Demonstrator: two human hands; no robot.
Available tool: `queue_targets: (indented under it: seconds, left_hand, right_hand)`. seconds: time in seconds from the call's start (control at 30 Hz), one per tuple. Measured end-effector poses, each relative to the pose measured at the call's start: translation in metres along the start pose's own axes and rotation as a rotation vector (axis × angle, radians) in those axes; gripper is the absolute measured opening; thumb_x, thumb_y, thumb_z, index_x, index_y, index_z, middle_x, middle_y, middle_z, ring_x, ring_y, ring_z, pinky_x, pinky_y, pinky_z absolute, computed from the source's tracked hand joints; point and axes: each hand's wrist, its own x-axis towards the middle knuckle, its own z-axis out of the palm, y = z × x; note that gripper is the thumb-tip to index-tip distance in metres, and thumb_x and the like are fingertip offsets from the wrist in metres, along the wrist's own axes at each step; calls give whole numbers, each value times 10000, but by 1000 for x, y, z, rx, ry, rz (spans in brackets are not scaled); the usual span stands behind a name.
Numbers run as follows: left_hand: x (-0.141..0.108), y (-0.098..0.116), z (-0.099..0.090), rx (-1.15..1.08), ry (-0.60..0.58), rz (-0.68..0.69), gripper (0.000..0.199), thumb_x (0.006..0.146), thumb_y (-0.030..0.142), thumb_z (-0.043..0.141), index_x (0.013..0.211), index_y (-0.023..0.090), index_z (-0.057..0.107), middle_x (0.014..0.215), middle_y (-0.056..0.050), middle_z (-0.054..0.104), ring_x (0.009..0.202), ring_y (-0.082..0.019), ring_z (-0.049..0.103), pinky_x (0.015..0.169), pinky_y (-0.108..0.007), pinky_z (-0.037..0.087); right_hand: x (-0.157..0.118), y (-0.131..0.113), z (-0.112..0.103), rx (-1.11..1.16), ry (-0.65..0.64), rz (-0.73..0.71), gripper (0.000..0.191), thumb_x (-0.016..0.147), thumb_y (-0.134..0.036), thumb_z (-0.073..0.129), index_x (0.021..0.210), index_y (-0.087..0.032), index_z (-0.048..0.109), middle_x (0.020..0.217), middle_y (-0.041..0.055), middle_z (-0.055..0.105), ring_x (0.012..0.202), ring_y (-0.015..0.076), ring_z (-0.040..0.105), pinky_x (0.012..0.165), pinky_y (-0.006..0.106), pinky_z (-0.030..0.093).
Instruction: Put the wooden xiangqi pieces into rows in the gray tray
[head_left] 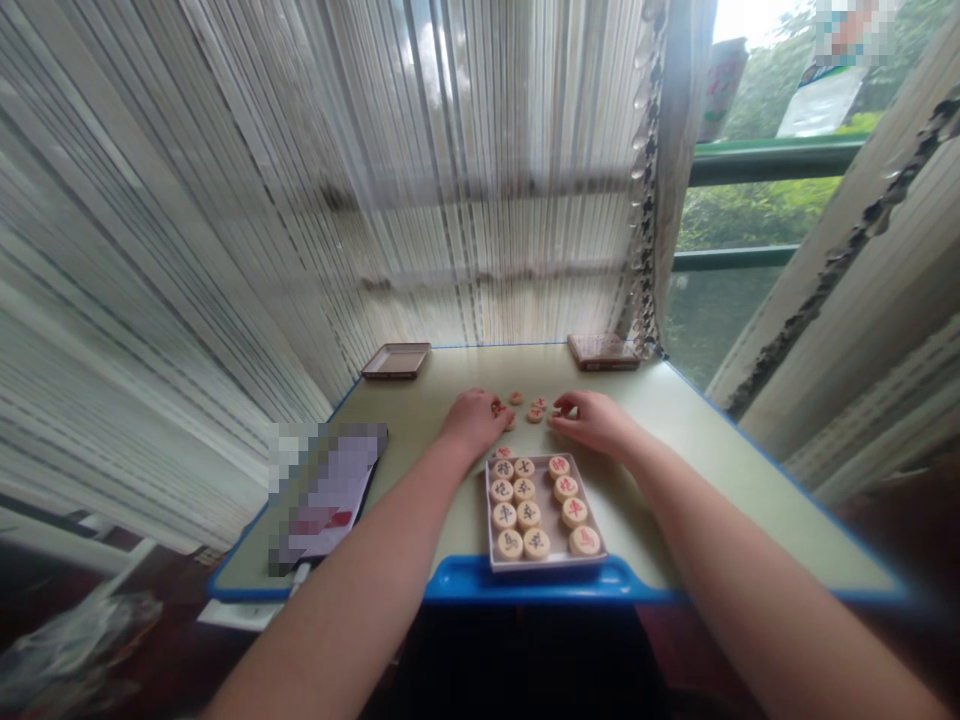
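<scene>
A box (545, 562) at the front of the table holds round wooden Chinese chess pieces in columns, black characters on the left and red on the right, with a bare strip between. Beyond it, my left hand (474, 415) is closed at its fingertips on a chess piece (508, 422), partly hidden by the fingers. My right hand (592, 418) pinches another chess piece (553, 419) at the right of the loose group. Between the hands lie several loose pieces, among them a red-marked piece (535, 414). One more piece (503, 453) lies just behind the box.
An open, shallow brown tray (396, 361) sits at the table's far left corner, and a flat brown box (604, 352) at the far right. A phone or tablet (337, 490) lies on the left side. String curtains hang behind the blue-edged table (720, 470).
</scene>
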Motion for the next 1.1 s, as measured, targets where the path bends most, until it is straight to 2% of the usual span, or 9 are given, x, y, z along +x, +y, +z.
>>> queue_targets:
  seconds: [0.17,0.3,0.47,0.6,0.77,0.87,0.97,1.1]
  left_hand:
    - [1,0,0,-52,16,20,292,774,372,550,942,165,671,939,-82,647,823,-173,597,761,-258,460]
    - [1,2,1,-61,-10,54,285,804,363,516,934,167,677,904,-78,674,834,-178,602,768,-264,457]
    - [2,3,2,-61,-12,42,308,806,383,513,936,157,678,921,-86,681,846,-188,610,776,-268,460]
    - [3,4,2,-82,13,31,308,811,336,508,977,127,662,973,-100,669,890,-194,608,816,-274,461]
    - [4,3,4,-96,38,46,273,821,274,487,970,128,662,992,-99,660,929,-193,599,864,-283,457]
    - [4,-1,4,-129,69,28,256,800,154,481,980,131,662,1013,-96,659,959,-181,594,898,-279,445]
    - [4,-6,4,-154,51,-6,361,721,-4,452,964,139,676,1003,-84,669,953,-163,603,905,-266,442]
    - [6,-12,5,-143,51,-60,397,695,-21,442,956,155,685,1009,-77,675,973,-177,603,916,-293,442]
  right_hand:
    - [0,0,2,9,11,-37,211,677,-258,578,852,-188,671,772,32,665,659,149,560,608,234,409]
    - [-1,-2,2,26,-25,-58,321,645,-171,558,949,-188,659,755,24,657,622,131,547,591,217,402]
    - [-1,-1,2,16,11,-91,251,678,-254,569,898,-182,666,832,41,651,671,142,545,622,230,403]
    - [-1,1,3,3,3,-92,208,709,-274,559,864,-186,667,834,36,646,687,141,545,642,228,407]
    - [0,2,4,-23,20,-99,232,722,-281,559,909,-192,663,847,42,642,717,149,555,654,230,410]
    - [1,3,4,-23,41,-70,262,722,-264,552,949,-182,653,899,54,641,740,155,559,681,238,415]
    - [2,4,5,-35,73,0,290,714,-179,516,976,-171,641,953,66,639,781,159,563,714,243,415]
    - [2,5,7,-47,62,2,291,727,-165,498,982,-175,637,981,74,636,787,159,566,736,253,416]
